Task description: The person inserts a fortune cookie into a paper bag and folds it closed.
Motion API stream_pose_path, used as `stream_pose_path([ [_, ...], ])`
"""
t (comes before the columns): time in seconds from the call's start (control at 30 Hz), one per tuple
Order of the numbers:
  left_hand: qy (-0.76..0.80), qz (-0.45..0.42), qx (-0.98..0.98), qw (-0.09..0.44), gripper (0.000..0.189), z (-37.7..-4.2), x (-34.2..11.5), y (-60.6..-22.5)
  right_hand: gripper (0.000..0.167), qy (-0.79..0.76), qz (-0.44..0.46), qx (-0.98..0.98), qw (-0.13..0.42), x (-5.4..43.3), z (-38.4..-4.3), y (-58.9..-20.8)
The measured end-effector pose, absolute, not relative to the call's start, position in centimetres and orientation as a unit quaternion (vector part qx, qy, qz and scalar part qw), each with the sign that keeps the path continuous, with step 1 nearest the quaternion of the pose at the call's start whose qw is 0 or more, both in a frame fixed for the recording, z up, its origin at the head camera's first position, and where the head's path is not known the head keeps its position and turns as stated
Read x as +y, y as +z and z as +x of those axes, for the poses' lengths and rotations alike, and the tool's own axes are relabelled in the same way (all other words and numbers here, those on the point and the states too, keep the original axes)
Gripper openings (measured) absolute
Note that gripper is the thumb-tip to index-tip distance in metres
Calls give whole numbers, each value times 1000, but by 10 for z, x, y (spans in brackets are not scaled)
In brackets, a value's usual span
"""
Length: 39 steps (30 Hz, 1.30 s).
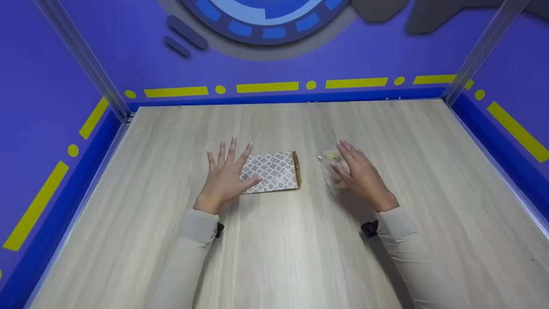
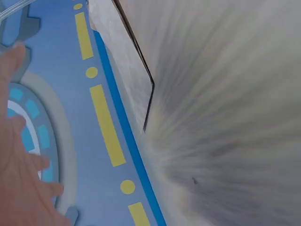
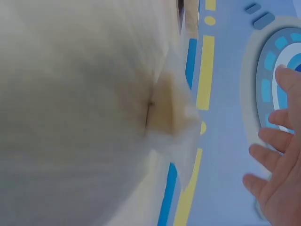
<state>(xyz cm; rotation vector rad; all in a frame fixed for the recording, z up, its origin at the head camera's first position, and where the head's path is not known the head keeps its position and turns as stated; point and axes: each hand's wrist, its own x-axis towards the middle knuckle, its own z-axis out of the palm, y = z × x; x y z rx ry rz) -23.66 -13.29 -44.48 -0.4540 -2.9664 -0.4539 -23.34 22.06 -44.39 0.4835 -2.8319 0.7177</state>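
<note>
On a pale wood-grain worktop [image 1: 279, 249], a flat grey-and-white patterned cardboard box [image 1: 276, 169] (its brown end faces right) lies near the middle, with a clear plastic bag [image 1: 328, 174], yellowish in part, near its right. The left hand [image 1: 225, 182], fingers spread wide, grips nothing over the box's left part; the right hand [image 1: 364, 178], fingers straight and thumb apart, grips nothing over the bag. Whether either touches is unclear. Good handling probably means steadying the box by its edges and pinching the bag's loose film gently.
</note>
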Motion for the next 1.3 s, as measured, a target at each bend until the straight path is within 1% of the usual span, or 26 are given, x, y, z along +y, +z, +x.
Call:
stream_pose_path([
  [0.17,-167,-193,-967,-1,91,-243,-131,-445,63,291,179,-938,55,209,-233,-446],
  [0.33,-166,-228,-958,-50,90,-250,-126,-446,56,311,205,-928,20,198,-241,-450],
  [0.47,-156,-240,-955,-75,89,-256,-122,-448,52,315,220,-923,-8,190,-247,-455],
  [0.7,-131,-248,-955,-100,88,-264,-110,-453,48,333,232,-913,-37,176,-255,-456],
  [0.93,-111,-249,-954,-128,87,-269,-98,-455,50,308,237,-919,-72,165,-262,-454],
  [1.07,-104,-241,-955,-137,88,-272,-91,-456,49,288,251,-921,-79,159,-266,-456],
  [1.3,-102,-248,-953,-139,90,-275,-82,-460,46,257,288,-920,-70,153,-270,-461],
])
